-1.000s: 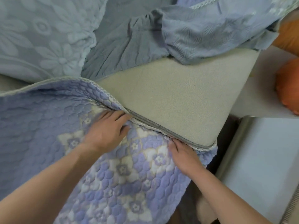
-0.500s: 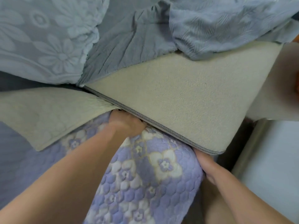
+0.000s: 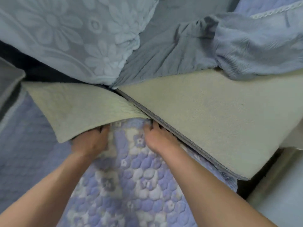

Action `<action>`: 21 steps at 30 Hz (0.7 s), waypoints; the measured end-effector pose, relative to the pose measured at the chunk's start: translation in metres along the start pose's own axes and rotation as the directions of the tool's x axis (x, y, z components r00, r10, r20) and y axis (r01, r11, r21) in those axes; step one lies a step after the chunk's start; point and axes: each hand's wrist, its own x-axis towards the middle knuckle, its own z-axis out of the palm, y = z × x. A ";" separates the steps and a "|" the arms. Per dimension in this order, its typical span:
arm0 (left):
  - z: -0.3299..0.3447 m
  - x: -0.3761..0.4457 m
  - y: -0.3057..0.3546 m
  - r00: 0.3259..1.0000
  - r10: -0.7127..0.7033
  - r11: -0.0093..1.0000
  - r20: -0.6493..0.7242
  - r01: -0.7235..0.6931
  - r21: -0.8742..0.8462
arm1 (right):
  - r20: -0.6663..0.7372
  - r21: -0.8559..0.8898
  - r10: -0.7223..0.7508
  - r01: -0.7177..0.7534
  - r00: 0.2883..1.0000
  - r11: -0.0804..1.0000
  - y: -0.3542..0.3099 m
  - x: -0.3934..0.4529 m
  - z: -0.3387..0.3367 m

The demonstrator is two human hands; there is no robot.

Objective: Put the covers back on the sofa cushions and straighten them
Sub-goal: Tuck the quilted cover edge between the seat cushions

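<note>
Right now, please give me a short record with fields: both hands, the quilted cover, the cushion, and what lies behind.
left hand: on the quilted cover, fingertips hidden under its turned-back beige flap
right hand: fingers pushed in at the cushion's grey piped edge
cushion: beige, bare on top
behind: pale blue floral fabric, rumpled blue cloth

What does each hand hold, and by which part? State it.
Both the left hand and the right hand press into the quilted cover near its folded-back edge; fingertips are hidden, so any grip cannot be told.

Two bare forearms, left hand (image 3: 89, 143), right hand (image 3: 159, 141)
</note>
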 end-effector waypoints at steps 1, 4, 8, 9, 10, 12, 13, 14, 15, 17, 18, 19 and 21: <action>-0.002 0.005 -0.002 0.995 0.077 0.997 0.060 -0.078 0.004 | 0.019 0.007 0.039 -0.039 0.999 0.999 -0.006 0.009 0.001; 0.020 0.021 -0.022 0.953 0.238 0.968 0.187 -0.248 0.033 | 0.070 0.032 0.070 -0.072 0.995 0.997 -0.024 0.038 0.005; 0.015 0.027 -0.016 0.949 0.238 0.966 0.205 -0.253 0.048 | -0.015 0.251 0.086 -0.079 0.996 0.965 -0.041 0.069 0.008; 0.028 0.029 -0.023 0.951 0.244 0.966 0.188 -0.257 0.043 | -0.033 0.276 0.079 -0.067 0.996 0.959 -0.042 0.069 0.011; 0.030 0.028 -0.029 0.947 0.288 0.953 0.139 -0.297 0.050 | -0.063 0.258 0.062 -0.044 0.996 0.965 -0.046 0.061 0.012; 0.030 0.031 -0.032 0.956 0.289 0.957 0.053 -0.289 -0.003 | -0.044 0.105 0.035 -0.030 0.998 0.994 -0.040 0.040 0.012; 0.024 0.029 -0.030 0.966 0.259 0.965 0.014 -0.258 -0.035 | -0.027 -0.045 0.001 -0.002 1.000 0.999 -0.038 0.026 0.015; 0.019 0.020 -0.026 0.976 0.216 0.973 -0.013 -0.217 -0.082 | -0.019 -0.196 -0.044 0.040 0.999 0.980 -0.036 0.007 0.015; 0.017 0.012 -0.024 0.984 0.178 0.976 -0.005 -0.177 -0.125 | -0.009 -0.301 -0.116 0.107 0.993 0.947 -0.035 -0.012 0.017; 0.015 -0.015 -0.019 0.991 0.127 0.980 0.035 -0.120 -0.159 | 0.062 -0.353 -0.275 0.279 0.959 0.893 -0.033 -0.041 0.011; 0.013 -0.032 -0.013 0.985 0.170 0.973 0.022 -0.164 -0.163 | 0.105 -0.329 -0.316 0.333 0.943 0.884 -0.031 -0.050 -0.003; 0.014 -0.047 -0.010 0.968 0.251 0.956 -0.004 -0.249 -0.156 | 0.112 -0.296 -0.355 0.372 0.928 0.880 -0.026 -0.050 -0.018; 0.007 -0.070 0.006 0.892 0.453 0.879 0.005 -0.446 -0.171 | -0.010 -0.331 -0.398 0.372 0.917 0.867 -0.015 -0.051 -0.066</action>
